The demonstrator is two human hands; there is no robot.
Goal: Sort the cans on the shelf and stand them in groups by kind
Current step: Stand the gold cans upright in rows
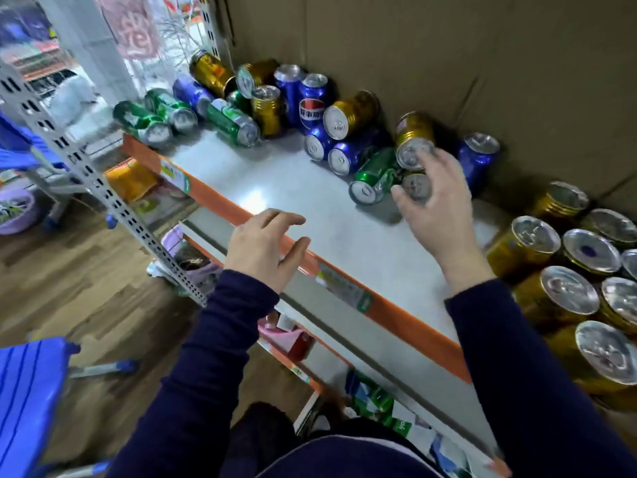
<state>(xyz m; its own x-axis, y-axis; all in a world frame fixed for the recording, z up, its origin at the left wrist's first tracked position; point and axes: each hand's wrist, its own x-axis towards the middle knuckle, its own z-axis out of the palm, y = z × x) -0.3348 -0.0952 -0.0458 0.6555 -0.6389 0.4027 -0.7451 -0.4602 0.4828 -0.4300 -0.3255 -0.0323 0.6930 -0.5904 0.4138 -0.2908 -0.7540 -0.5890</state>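
A grey shelf (282, 188) with an orange front edge carries a jumble of green, blue and gold cans along its back. My right hand (434, 205) reaches out with spread fingers just in front of a lying gold can (412, 139) and a half-hidden can (415, 186) below it, holding nothing. A green can (372, 179) lies just left of that hand. An upright blue can (477, 157) stands behind it. Several gold cans (565, 288) stand grouped at the right end. My left hand (265, 246) rests open on the shelf's front edge.
Cardboard (448, 63) backs the shelf. At the far left end lie green cans (144, 122), with gold and blue cans (300, 94) piled beside them. A perforated metal upright (103, 188) stands left. Lower shelves hold packets; a blue stool (27, 391) is on the wooden floor.
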